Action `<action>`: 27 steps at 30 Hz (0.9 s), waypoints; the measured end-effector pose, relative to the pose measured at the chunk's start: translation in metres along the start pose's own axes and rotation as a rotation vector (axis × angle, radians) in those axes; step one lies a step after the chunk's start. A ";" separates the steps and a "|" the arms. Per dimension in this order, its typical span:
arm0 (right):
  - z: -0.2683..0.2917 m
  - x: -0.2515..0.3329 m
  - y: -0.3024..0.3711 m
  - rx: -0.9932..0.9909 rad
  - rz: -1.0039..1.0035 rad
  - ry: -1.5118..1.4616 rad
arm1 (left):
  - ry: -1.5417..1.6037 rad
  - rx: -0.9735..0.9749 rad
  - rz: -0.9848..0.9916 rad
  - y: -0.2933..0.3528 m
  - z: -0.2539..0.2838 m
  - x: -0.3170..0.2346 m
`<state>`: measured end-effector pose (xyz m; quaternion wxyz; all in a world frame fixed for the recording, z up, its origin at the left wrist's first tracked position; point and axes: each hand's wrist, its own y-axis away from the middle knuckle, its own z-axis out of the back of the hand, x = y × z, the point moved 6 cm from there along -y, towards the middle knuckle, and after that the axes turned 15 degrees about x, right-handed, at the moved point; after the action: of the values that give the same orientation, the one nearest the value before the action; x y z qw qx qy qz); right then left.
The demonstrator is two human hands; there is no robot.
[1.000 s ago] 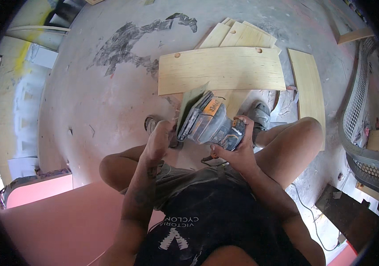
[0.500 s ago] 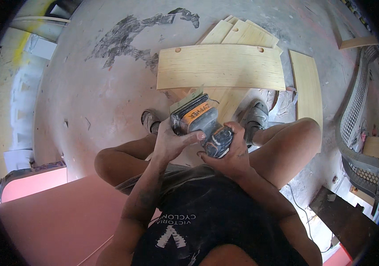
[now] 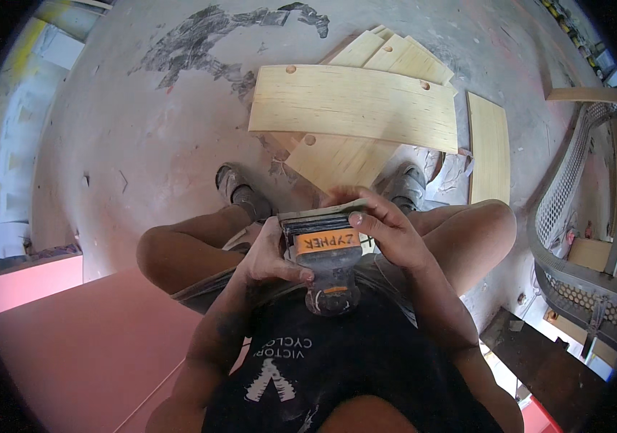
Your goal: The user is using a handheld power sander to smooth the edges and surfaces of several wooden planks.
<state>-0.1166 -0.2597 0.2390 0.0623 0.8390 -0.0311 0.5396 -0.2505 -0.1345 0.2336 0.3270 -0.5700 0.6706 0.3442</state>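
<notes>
A dusty dark palm sander with an orange label patch is held upside down close to my lap, its pad end away from me. My left hand wraps round its left side, thumb across the body. At the pad's far edge shows a thin greenish sheet of sandpaper. My right hand pinches the sheet's right end, thumb on the near side and fingers behind it. Part of the sheet and the pad's underside are hidden.
Ahead lies a pale wooden board with round knots, over several stacked boards. Another board lies to its right. A perforated metal frame stands at the right, a dark plank near it, a pink panel at left.
The sander has come nearer my lap and turned so its handle points at me. My right hand has moved from the handle to the sandpaper at the pad.
</notes>
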 end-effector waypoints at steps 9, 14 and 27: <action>-0.007 -0.019 -0.001 -0.003 -0.138 0.098 | -0.194 -0.113 -0.109 0.020 0.008 -0.020; -0.005 -0.024 -0.003 -0.068 -0.203 0.209 | -0.477 -0.201 0.105 0.021 0.018 -0.024; 0.001 -0.027 -0.010 -0.077 -0.246 0.212 | -0.122 -0.146 -0.035 0.021 0.027 -0.019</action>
<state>-0.1260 -0.2508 0.2130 0.1631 0.7718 0.0580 0.6118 -0.2674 -0.0995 0.2366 0.3308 -0.5820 0.6123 0.4205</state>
